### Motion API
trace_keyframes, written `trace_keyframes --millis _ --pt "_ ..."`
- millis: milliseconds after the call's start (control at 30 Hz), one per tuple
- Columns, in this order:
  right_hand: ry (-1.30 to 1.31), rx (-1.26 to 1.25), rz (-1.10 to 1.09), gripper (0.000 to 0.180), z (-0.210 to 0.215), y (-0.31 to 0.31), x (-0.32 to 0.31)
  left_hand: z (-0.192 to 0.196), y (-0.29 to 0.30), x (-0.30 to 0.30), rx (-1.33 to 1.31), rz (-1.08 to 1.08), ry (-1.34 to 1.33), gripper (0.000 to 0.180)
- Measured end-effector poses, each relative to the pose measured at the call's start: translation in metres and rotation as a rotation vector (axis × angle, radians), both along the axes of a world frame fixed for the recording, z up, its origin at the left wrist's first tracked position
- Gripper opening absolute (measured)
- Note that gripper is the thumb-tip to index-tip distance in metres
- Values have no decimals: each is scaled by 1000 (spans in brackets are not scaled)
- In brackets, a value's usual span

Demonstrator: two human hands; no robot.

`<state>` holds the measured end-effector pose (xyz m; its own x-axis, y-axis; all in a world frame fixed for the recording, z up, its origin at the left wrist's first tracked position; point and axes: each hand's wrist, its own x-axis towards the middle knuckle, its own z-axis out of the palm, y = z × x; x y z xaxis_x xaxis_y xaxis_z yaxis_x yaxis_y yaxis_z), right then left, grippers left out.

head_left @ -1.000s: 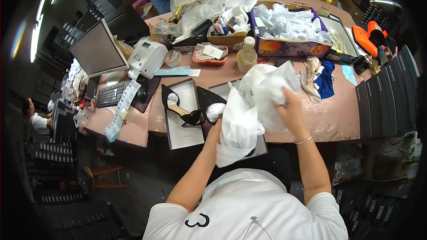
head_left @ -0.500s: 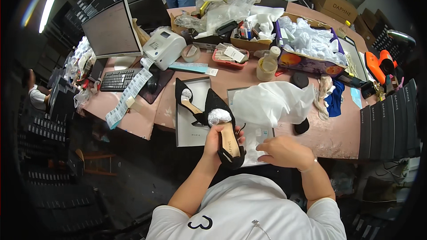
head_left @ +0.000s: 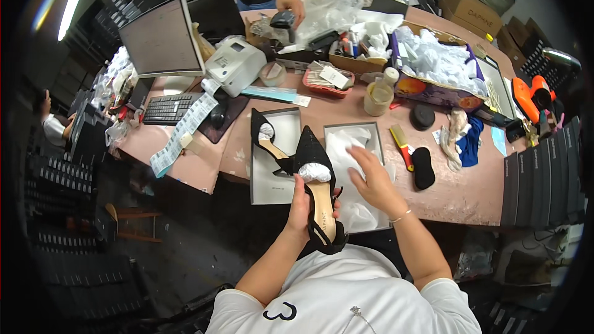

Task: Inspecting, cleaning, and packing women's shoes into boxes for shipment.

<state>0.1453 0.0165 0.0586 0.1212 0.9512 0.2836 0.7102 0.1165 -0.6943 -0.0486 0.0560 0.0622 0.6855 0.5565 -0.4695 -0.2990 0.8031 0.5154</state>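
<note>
My left hand [head_left: 299, 209] grips a black pointed shoe [head_left: 307, 148] by its middle, with the heel end toward me. A wad of white paper [head_left: 314, 172] is stuffed in its toe, and the insole is beige. The matching black shoe [head_left: 257, 128] rests in a shallow grey box part [head_left: 265, 193] just beyond, also stuffed with paper. To the right, my right hand [head_left: 378, 187] has its fingers apart and holds nothing. It is over the right edge of an open grey box [head_left: 365, 126], where white tissue paper [head_left: 339, 148] lies.
A yellow-and-red brush [head_left: 402, 147], a black oval pad [head_left: 424, 168] and a round black tin [head_left: 422, 117] lie right of the box. Grey shoeboxes [head_left: 538, 179] line the right edge. Keyboard [head_left: 168, 109], label printer [head_left: 236, 65] and monitor [head_left: 162, 37] stand left. Across the table a person's hand [head_left: 291, 7] holds a handheld scanner [head_left: 283, 20].
The tissue that billowed over the table's right side now lies in the box, uncovering the brush. My right hand has moved forward. Across the table, a person's arm and scanner have appeared.
</note>
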Motion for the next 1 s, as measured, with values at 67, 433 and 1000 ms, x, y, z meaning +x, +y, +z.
trace_keyframes --millis 67,433,1000 --pt "186 125 35 64 31 5 -18 7 -6 9 -12 -52 20 93" --pt "542 -228 194 94 29 9 8 -17 -28 28 108 -106 -162 91" --pt "-47 37 33 81 35 -97 -16 -2 10 85 344 295 183 71"
